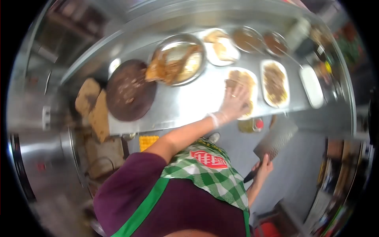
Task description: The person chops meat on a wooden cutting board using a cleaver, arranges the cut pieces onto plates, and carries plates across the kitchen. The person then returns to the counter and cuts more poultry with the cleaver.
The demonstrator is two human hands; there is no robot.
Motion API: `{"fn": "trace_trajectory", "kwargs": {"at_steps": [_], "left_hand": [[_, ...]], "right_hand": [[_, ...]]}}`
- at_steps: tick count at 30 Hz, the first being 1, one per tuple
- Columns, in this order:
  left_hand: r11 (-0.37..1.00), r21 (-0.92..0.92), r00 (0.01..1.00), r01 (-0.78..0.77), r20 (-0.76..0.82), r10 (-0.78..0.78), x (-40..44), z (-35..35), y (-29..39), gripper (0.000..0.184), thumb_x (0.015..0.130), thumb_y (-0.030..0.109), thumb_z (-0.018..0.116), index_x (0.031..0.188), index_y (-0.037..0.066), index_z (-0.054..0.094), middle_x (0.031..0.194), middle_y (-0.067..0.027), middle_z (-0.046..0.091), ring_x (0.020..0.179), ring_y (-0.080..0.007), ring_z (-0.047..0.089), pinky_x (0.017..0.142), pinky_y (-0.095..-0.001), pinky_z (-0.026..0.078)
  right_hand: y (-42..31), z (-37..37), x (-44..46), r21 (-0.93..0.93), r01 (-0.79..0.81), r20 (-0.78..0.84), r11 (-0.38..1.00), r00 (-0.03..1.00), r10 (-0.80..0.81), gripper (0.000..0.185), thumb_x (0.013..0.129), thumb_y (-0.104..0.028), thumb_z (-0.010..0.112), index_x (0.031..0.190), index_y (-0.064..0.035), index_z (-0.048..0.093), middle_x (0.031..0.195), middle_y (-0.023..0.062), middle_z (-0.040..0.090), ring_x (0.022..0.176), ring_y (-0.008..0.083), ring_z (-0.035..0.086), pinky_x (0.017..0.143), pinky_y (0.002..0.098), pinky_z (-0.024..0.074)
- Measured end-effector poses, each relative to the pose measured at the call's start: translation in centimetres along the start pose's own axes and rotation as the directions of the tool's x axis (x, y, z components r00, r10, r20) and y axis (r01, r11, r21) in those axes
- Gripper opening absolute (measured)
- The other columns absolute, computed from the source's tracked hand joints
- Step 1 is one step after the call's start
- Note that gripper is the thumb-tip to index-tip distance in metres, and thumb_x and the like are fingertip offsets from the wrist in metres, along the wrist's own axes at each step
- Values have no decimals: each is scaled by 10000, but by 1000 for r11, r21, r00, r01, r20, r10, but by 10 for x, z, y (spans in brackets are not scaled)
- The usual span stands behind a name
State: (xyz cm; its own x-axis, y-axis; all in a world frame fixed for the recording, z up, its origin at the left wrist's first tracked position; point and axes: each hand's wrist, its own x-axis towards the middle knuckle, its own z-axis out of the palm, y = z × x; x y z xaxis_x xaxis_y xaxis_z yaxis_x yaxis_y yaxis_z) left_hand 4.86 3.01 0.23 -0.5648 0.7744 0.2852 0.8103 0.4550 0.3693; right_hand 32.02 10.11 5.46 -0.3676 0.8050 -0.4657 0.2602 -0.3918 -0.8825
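Note:
My left hand [235,98], in a clear plastic glove, rests palm down with its fingers spread over sliced meat [233,75] in a white oblong tray [254,81]. Whether the fingers grip any slices is hard to make out. Away from the counter, low on the right, my right hand [263,168] is wrapped around the dark handle of a cleaver [276,139]. Its broad blade points up and to the right. A second white tray [287,89] of sliced meat [274,82] lies to the right of the first.
A round chopping block [131,90] stands at left, beside a metal dish [179,82] of roast poultry. Behind are a white plate [235,55] with pale meat and two bowls of brown sauce [245,39]. Another white tray [312,87] sits at right. A red-capped container [248,125] is below the counter edge.

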Motion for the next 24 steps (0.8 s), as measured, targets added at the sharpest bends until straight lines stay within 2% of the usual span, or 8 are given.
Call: {"fn": "trace_trajectory", "kwargs": {"at_steps": [3, 6, 8, 12, 14, 19, 22, 24], "left_hand": [[984, -160, 986, -75, -157, 50, -13, -58, -12, 540, 824, 336, 558, 1256, 31, 451, 1328, -157, 419, 1266, -324, 346, 1030, -530, 238], [948, -247, 979, 202, 18, -204, -46, -136, -73, 469, 844, 272, 543, 1245, 42, 465, 1309, -161, 430, 1205, -344, 395, 1017, -476, 289], [869, -325, 782, 374, -393, -483, -90, -174, -110, 371, 811, 207, 565, 1138, 33, 536, 1195, -151, 517, 1108, -339, 458, 973, -449, 338], [664, 189, 614, 723, -616, -494, -196, -232, -217, 459, 761, 244, 674, 1144, 27, 545, 1148, -166, 540, 1045, -348, 498, 908, -409, 415], [596, 90, 558, 798, -483, -675, -235, -245, -249, 567, 713, 296, 725, 1174, 27, 536, 1152, -167, 539, 1075, -355, 484, 912, -407, 415], [719, 6, 697, 695, -250, -672, -253, -274, -263, 540, 719, 254, 732, 1167, 30, 532, 1064, -141, 550, 1023, -312, 521, 862, -374, 441], [699, -311, 682, 644, -181, -709, -269, -271, -265, 429, 730, 168, 723, 1097, 29, 548, 1005, -132, 551, 942, -289, 562, 788, -349, 465], [742, -303, 659, 597, -341, -670, -275, -260, -263, 270, 751, 83, 692, 987, 24, 572, 937, -118, 566, 845, -269, 587, 732, -325, 475]], "right_hand": [[-8, 10, -1, 11, 22, 81, 1000, 996, -23, 289, 913, -322, 543, 896, -35, 510, 495, 22, 408, 341, 125, 402, 314, 259, 356], [-28, 30, -6, -13, 21, 183, 1000, 983, -19, 290, 916, -322, 535, 913, -34, 493, 479, 23, 394, 335, 138, 411, 313, 261, 363], [-49, 46, -11, -22, 2, 233, 1000, 973, 3, 281, 918, -301, 532, 917, -23, 496, 477, 28, 396, 338, 141, 415, 319, 260, 368], [-64, 91, -18, -64, -11, 348, 998, 937, 32, 250, 921, -249, 533, 926, -1, 507, 483, 37, 412, 346, 141, 420, 333, 258, 374], [-55, 118, -26, -115, 5, 407, 993, 912, 42, 233, 917, -236, 540, 943, -7, 507, 494, 33, 418, 353, 139, 429, 334, 257, 374], [-56, 190, -58, -177, 38, 566, 984, 821, 70, 214, 921, -226, 535, 926, -13, 511, 497, 19, 413, 355, 120, 425, 333, 241, 361], [-53, 234, -86, -266, 184, 642, 946, 766, 31, 239, 933, -237, 518, 875, -6, 538, 486, -15, 416, 347, 89, 410, 329, 211, 314], [-44, 267, -104, -377, 243, 664, 894, 744, 77, 247, 925, -222, 527, 827, 3, 551, 484, 30, 434, 374, 116, 442, 367, 259, 359]]}}
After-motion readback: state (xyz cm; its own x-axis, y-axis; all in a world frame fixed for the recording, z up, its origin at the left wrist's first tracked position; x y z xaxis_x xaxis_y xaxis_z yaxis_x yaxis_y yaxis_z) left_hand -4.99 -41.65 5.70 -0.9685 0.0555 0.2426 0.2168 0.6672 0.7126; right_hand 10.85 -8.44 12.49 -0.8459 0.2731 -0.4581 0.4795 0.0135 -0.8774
